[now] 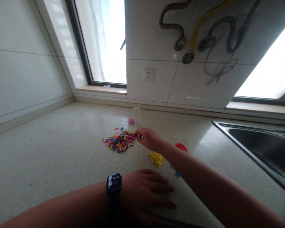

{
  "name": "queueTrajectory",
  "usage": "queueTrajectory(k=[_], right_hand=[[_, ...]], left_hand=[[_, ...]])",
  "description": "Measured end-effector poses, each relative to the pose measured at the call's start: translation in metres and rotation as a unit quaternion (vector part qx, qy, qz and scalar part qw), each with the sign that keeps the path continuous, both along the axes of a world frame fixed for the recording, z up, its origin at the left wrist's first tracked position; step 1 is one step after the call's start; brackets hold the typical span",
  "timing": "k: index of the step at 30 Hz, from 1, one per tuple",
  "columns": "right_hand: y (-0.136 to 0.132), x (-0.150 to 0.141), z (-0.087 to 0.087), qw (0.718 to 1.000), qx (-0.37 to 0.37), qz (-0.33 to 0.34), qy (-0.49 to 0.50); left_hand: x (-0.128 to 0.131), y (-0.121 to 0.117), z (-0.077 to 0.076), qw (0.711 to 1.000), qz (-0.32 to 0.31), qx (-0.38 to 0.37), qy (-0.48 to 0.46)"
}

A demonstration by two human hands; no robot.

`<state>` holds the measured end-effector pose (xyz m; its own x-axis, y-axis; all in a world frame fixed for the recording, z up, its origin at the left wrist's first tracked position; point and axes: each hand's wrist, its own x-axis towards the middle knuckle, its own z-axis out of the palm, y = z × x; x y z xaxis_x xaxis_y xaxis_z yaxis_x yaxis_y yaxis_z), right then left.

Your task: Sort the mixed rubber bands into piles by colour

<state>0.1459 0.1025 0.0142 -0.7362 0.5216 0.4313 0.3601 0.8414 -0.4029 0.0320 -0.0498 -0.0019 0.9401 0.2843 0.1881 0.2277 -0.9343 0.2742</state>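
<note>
A mixed pile of small colourful rubber bands point(118, 140) lies on the speckled counter. My right hand point(146, 137) reaches across to the pile's right edge, its thumb and fingertips pinched together there. Whatever is between them is too small to make out. Below, my left hand point(148, 190) rests palm down on the counter with fingers spread, holding nothing; a smartwatch point(114, 182) is on its wrist. Under my right forearm sits a heap of yellow rubber bands point(156, 159). Beyond that arm are red rubber bands point(181, 147), and a few blue ones point(177, 174) are partly hidden by it.
Behind the pile, a small pink bunch point(131, 121) lies near a clear container point(136, 110) by the wall. A steel sink point(256, 142) is set into the counter at right. A socket point(149, 74) and pipes point(194, 34) are on the tiled wall.
</note>
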Motion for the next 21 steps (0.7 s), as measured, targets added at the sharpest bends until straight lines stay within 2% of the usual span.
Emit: queueTrajectory(k=[10,21], right_hand=[[-0.002,-0.03,0.001,0.997,0.025,-0.013,-0.074],[-0.005,-0.032,0.003,0.993,0.056,-0.043,-0.098]], left_hand=[[0.0,0.0,0.0,1.0,0.001,0.013,-0.001],[0.0,0.001,-0.002,1.0,0.0,0.012,-0.012]])
